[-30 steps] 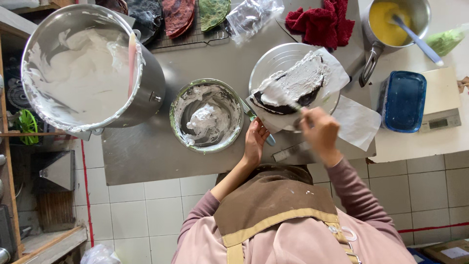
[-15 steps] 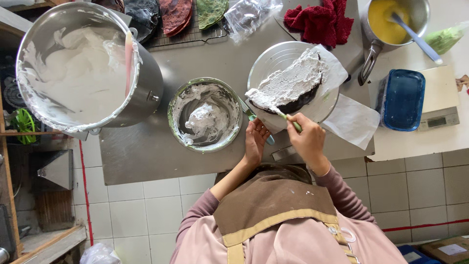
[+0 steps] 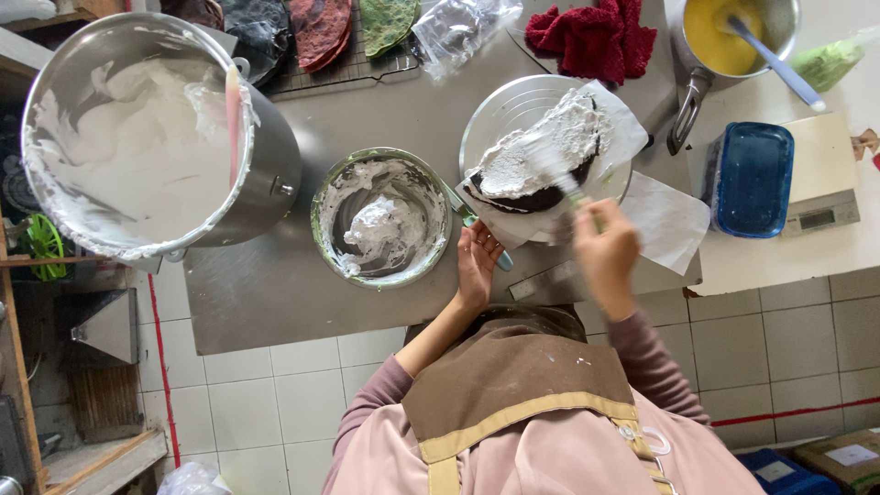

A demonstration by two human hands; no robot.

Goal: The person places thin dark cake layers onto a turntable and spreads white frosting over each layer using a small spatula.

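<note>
My right hand [image 3: 605,255] has swung rightward, grip clamped on a blurred spatula [image 3: 561,179] spreading white cream over the dark round cake [image 3: 541,160] just above it. My left hand [image 3: 477,261] rests open beside the paper.

steel table [image 3: 302,293] | big pot [image 3: 137,137] | cream bowl [image 3: 380,218] | turntable [image 3: 513,110] | red cloth [image 3: 591,37]

Soft, even daylight fills the scene, bright without harsh shadows. The dull grey steel bench [image 3: 275,284] shows only faint shading beside the bowls. Mild glare sits on the wall of the large steel pot [image 3: 275,183] and the round metal turntable [image 3: 500,115]. The right hand [image 3: 605,257] and its spatula are motion-blurred; the rest is sharp, with slight bending at the edges.
</note>
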